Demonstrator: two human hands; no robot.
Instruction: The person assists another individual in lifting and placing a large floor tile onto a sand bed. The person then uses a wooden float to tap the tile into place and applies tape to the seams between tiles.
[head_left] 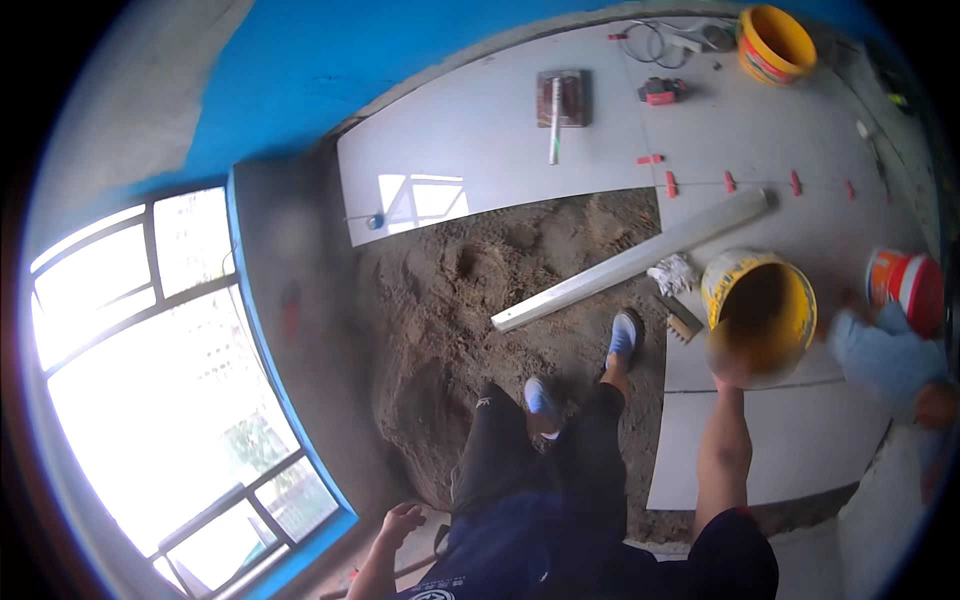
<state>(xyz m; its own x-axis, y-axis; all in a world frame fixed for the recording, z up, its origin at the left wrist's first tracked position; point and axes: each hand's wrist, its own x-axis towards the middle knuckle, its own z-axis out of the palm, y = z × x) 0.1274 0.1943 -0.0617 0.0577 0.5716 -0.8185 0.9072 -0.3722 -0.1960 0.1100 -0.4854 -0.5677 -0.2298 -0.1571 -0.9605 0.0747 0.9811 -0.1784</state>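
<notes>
My right arm reaches forward to a yellow bucket (715, 290), its outside smeared pale and its mouth tilted toward me. At the near rim is my right hand (730, 375), closed on the bucket, though its fingers are blurred. Low on the left, my left hand (403, 520) hangs beside my leg, holding nothing, fingers loosely apart. Left of the bucket lie a crumpled whitish rag (673, 273) and a brush-like block (682, 322). A long pale straightedge (630, 264) slants from the mortar bed onto the tiles.
I stand in rough grey mortar (430, 320) bordered by large tiles (450, 150). A suction-type plate tool (560, 100), a red-black tool (662, 92), red clips (730, 182) and another yellow bucket (775, 45) rest there. At right are a red-white bucket (912, 290) and a person's blue-clothed part (880, 350).
</notes>
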